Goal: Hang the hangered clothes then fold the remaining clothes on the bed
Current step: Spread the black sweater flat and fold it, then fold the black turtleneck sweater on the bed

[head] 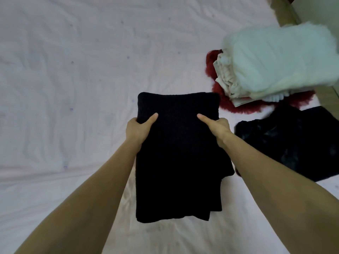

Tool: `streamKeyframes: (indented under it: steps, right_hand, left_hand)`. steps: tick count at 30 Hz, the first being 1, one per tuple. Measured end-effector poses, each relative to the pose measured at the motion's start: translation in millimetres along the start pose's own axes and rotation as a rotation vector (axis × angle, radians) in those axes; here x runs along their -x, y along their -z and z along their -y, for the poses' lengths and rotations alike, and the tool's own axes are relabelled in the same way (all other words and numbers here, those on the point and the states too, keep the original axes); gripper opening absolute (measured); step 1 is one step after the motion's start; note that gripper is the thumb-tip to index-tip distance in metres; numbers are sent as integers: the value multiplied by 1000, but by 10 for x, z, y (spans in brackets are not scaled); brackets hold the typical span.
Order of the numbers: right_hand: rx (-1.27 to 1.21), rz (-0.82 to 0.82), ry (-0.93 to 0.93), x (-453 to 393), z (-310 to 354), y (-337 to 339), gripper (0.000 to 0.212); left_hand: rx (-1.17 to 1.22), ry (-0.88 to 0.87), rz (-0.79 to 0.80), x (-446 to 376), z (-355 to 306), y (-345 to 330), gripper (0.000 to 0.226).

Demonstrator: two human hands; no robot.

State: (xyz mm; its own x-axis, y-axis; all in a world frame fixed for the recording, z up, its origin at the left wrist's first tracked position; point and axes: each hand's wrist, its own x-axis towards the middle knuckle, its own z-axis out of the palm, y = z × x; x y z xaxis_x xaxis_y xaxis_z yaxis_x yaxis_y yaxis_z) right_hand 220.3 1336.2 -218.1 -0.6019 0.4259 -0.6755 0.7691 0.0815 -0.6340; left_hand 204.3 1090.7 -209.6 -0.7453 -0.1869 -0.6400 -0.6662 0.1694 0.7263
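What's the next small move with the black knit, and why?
Probably carry the knit right and set it by the pile. It already looks folded, the left hand and right hand grip its sides, and folded clothes sit stacked there on the bed.

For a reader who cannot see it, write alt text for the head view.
Two bare hands, left hand and right hand, grip the side edges of a folded black knit garment over a white bed sheet. To the right lie a stack of pale folded clothes on red fabric, and another dark garment.
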Motion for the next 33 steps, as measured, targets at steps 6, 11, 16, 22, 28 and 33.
streamKeyframes:
  steps: [6,11,16,22,28,33]
  right_hand:
    - [162,-206,336,-162,550,-214,83]
    - [398,-283,558,-344,1052,-376,76]
    - [992,-250,985,-42,393,-554,66]
    - [1227,56,717,-35,198,-505,66]
    - [1204,85,821,956,254,-864,49]
    - [1171,364,864,2033,261,-1773,33]
  left_hand:
    - [128,-120,-128,-168,-268,-24,54]
    - [2,-327,-133,-410,-641,54,58]
    - [-1004,-619,-75,-152,-353,-238,72]
    - [-1276,-647,23,126,96,-218,69]
    - [-1194,-555,226,678,148,429,65]
    - [-1023,-230,125,1075,496,1634,45]
